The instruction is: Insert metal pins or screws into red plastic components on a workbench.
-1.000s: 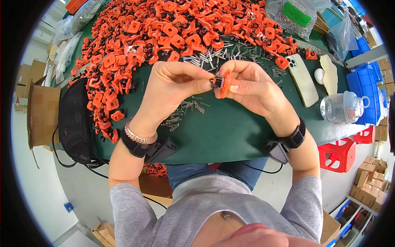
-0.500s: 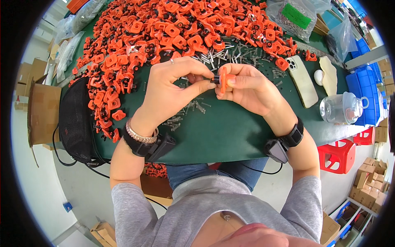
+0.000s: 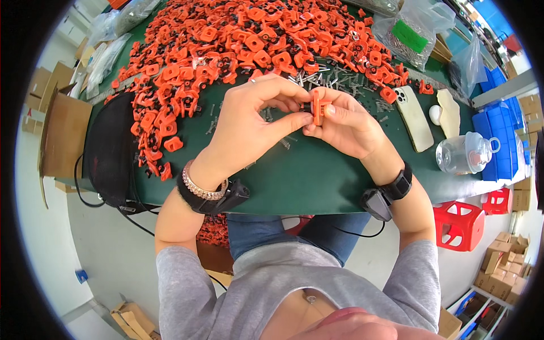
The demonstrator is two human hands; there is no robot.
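Above the green table [image 3: 306,184], my two hands meet around one small orange plastic part [image 3: 318,109] with a black knob [image 3: 306,106] on its left side. My right hand [image 3: 354,124] pinches the orange body between thumb and fingers. Thumb and index finger of my left hand [image 3: 252,116] close on the black knob, partly covering it. Behind my hands spreads a large heap of similar orange parts with black fittings [image 3: 249,45]. Small metal pins [image 3: 313,77] lie at its front edge, and loose springs [image 3: 283,143] are partly hidden under my left hand.
A phone [image 3: 416,122], a clear plastic jug [image 3: 462,156] and blue bins [image 3: 498,147] stand to the right. At the back right is a plastic bag of metal pieces with a green label [image 3: 409,35]. A black mesh bag [image 3: 110,150] sits at the left edge.
Both hands keep their grip, with the orange part turned a little and my left fingers closer to its body. The whole view has shifted slightly.
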